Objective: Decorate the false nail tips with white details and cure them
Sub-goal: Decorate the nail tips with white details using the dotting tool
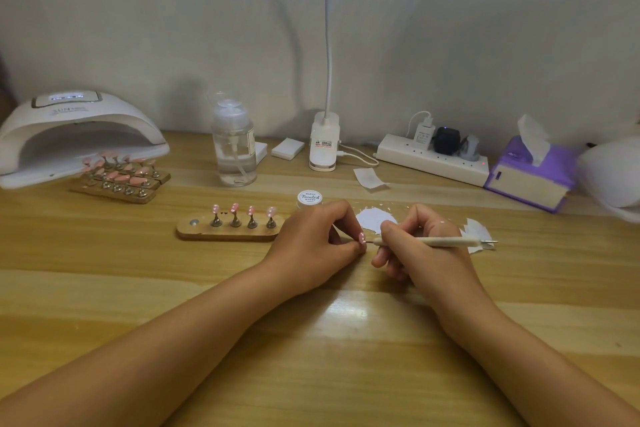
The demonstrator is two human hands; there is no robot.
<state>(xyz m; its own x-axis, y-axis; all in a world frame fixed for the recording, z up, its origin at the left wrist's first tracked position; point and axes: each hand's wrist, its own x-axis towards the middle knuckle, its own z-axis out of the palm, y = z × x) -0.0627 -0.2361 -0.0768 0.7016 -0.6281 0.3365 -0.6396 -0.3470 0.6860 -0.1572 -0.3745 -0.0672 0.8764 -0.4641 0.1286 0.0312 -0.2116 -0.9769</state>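
My left hand [318,236] pinches a pink false nail tip [362,238] with white dots on it, just above the table. My right hand [420,243] grips a pale dotting pen [443,241], whose metal point touches that tip. Left of my hands, a wooden holder [194,234] carries several pink tips [235,209] on metal stands. A small white gel jar [310,198] stands behind my left hand. A white paper palette [372,220] lies between jar and right hand. The white curing lamp [74,140] sits at the far left.
More wooden holders with pink tips [121,177] lie in front of the lamp. A clear pump bottle [233,152], a desk lamp base [323,142], a power strip [433,158] and a purple tissue box [530,177] line the back. Paper scraps [478,230] lie to the right.
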